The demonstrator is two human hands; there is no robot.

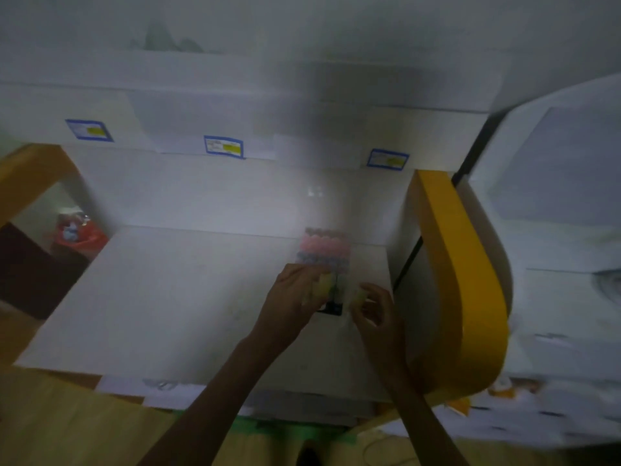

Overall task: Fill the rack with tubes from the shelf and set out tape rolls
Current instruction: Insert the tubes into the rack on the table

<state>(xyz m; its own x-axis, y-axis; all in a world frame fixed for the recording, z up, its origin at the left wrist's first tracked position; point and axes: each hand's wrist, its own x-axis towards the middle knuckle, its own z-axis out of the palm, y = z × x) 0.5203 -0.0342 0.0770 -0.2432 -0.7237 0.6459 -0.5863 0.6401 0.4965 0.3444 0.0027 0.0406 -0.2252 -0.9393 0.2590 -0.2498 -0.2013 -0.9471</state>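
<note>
A tube rack (324,253) stands on the white table (168,297), its far rows filled with pink-capped and bluish-capped tubes. The near end of the rack shows dark. My left hand (295,294) hovers over the rack's near left corner, holding a yellowish-capped tube (323,285). My right hand (376,309) is at the rack's near right side, fingers pinched on another pale-capped tube (358,295). The picture is dim and blurred, so fine detail is lost. No tape rolls are visible.
A white shelf (235,122) with blue-edged labels (223,147) runs above the table's back. A yellow curved frame (470,280) rises on the right, beside a white surface with papers (554,348). A red bin (79,233) sits at the left.
</note>
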